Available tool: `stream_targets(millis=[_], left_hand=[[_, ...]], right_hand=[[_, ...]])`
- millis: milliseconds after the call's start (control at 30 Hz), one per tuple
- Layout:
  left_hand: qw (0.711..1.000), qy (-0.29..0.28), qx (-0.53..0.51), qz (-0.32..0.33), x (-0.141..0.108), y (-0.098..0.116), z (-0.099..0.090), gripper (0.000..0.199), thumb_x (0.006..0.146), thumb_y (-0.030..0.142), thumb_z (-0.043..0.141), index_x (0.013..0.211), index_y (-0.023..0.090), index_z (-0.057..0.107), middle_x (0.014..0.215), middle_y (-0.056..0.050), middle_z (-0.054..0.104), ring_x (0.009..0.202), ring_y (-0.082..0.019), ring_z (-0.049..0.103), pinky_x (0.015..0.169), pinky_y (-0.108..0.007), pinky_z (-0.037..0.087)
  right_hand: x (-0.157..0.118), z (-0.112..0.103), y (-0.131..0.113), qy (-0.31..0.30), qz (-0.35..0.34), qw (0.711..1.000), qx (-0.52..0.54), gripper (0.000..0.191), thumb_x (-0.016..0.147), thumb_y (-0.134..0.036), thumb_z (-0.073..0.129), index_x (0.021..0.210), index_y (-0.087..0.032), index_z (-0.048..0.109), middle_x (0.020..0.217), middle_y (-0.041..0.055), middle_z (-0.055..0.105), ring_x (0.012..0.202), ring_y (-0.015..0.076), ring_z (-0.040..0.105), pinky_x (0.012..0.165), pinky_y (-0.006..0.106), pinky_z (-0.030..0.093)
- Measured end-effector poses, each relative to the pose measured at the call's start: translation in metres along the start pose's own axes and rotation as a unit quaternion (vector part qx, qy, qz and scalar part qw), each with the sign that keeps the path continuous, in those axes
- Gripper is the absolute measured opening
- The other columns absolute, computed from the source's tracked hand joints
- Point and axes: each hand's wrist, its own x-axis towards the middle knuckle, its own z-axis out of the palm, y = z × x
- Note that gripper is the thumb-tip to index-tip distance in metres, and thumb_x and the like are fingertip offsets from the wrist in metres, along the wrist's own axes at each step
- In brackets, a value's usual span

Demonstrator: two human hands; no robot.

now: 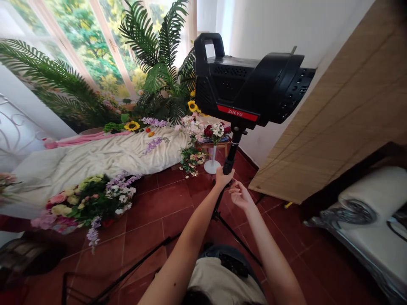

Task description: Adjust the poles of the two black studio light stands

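A black studio light (232,91) with a red label sits at the top of a black light stand (233,149), in front of me at the upper right. My left hand (224,177) is wrapped round the stand's pole below the light. Just right of it, my right hand (239,194) is at the pole with its fingers bent near a knob or collar. Whether those fingertips pinch the knob is too small to make out. Below my hands the stand's legs (242,241) spread over the floor.
Red tiles (146,201) cover the floor. A bed with a cream cloth (95,156) and flower bunches (85,201) lies to the left. A white pedestal (212,166) stands behind the pole. On the right are a wooden panel (321,110) and an ornate white sofa (375,212). Palm leaves (165,46) rise by the window.
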Motion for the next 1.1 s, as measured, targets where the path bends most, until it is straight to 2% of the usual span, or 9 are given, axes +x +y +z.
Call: stream_targets(millis=[200,267,333,433,533,567,600,833,1100], left_hand=[[1.000,0.018,0.018,0.018,0.004,-0.006,0.003,0.026,0.065,0.031,0.059,0.046,0.014,0.054,0.045,0.000,0.054,0.041,-0.009,0.053,0.041,-0.018,0.041],[0.999,0.022,0.027,0.010,0.005,-0.007,0.003,0.026,0.065,0.031,0.059,0.046,0.014,0.054,0.044,0.000,0.054,0.042,-0.009,0.053,0.040,-0.018,0.041],[0.999,0.017,0.031,0.000,0.005,-0.007,0.003,0.026,0.065,0.031,0.059,0.047,0.014,0.055,0.043,0.000,0.053,0.041,-0.010,0.053,0.039,-0.018,0.040],[0.999,0.001,0.032,-0.012,0.004,-0.004,0.001,0.024,0.066,0.032,0.059,0.051,0.014,0.057,0.042,-0.001,0.053,0.040,-0.011,0.053,0.038,-0.018,0.039],[0.999,-0.006,0.036,-0.009,0.003,-0.002,-0.001,0.024,0.066,0.033,0.060,0.052,0.013,0.058,0.042,-0.001,0.054,0.039,-0.011,0.053,0.040,-0.019,0.040],[0.999,-0.009,0.038,-0.004,0.003,-0.001,-0.001,0.024,0.066,0.033,0.060,0.051,0.013,0.058,0.042,-0.001,0.054,0.039,-0.011,0.052,0.041,-0.020,0.041],[0.999,-0.011,0.039,0.000,0.002,-0.001,-0.001,0.024,0.065,0.033,0.060,0.051,0.013,0.058,0.042,-0.001,0.054,0.039,-0.010,0.052,0.041,-0.020,0.041],[0.998,-0.003,0.052,0.022,0.003,0.000,-0.001,0.023,0.065,0.031,0.059,0.050,0.014,0.057,0.044,0.000,0.055,0.043,-0.011,0.055,0.045,-0.021,0.043],[1.000,0.003,0.026,-0.007,-0.001,0.004,0.000,0.024,0.065,0.032,0.060,0.050,0.013,0.056,0.042,0.001,0.053,0.039,-0.010,0.052,0.041,-0.020,0.040]], right_hand=[[-0.002,0.001,-0.004,-0.034,0.070,0.991,0.109,0.009,0.084,-0.023,0.050,0.087,-0.019,0.058,0.076,-0.0016,0.067,0.053,0.0043,0.051,0.040,0.009,0.044],[-0.002,0.007,-0.002,-0.043,0.202,0.925,0.317,0.009,0.081,-0.021,0.052,0.084,-0.017,0.059,0.077,-0.0013,0.068,0.051,0.0042,0.050,0.038,0.009,0.042],[-0.002,0.013,-0.001,-0.066,0.392,0.723,0.565,0.019,0.083,-0.025,0.046,0.076,-0.014,0.060,0.069,0.0001,0.069,0.044,0.0048,0.047,0.034,0.011,0.040],[-0.003,0.017,0.001,-0.074,0.559,0.291,0.773,0.032,0.086,-0.029,0.041,0.065,-0.014,0.059,0.052,0.0003,0.065,0.031,0.0064,0.041,0.029,0.016,0.037],[-0.006,0.013,-0.002,-0.095,0.461,-0.243,0.848,0.021,0.083,-0.029,0.052,0.068,-0.018,0.061,0.049,-0.0005,0.062,0.034,0.0099,0.047,0.035,0.019,0.039],[-0.008,0.012,-0.003,-0.124,0.386,-0.372,0.835,0.016,0.081,-0.031,0.056,0.073,-0.019,0.061,0.052,0.0004,0.063,0.039,0.0120,0.052,0.039,0.021,0.040],[-0.010,0.010,-0.005,-0.164,0.324,-0.437,0.823,0.012,0.079,-0.033,0.058,0.077,-0.021,0.061,0.058,0.0017,0.064,0.047,0.0142,0.056,0.044,0.022,0.042],[-0.029,0.017,-0.010,-0.195,0.271,-0.493,0.803,0.042,0.069,-0.028,0.066,0.109,-0.031,0.053,0.109,0.0040,0.057,0.086,0.0199,0.057,0.067,0.029,0.045],[-0.017,0.019,-0.006,-0.173,0.337,-0.608,0.698,0.041,0.073,-0.040,0.062,0.107,-0.023,0.049,0.086,0.0044,0.060,0.077,0.0184,0.056,0.076,0.036,0.045]])
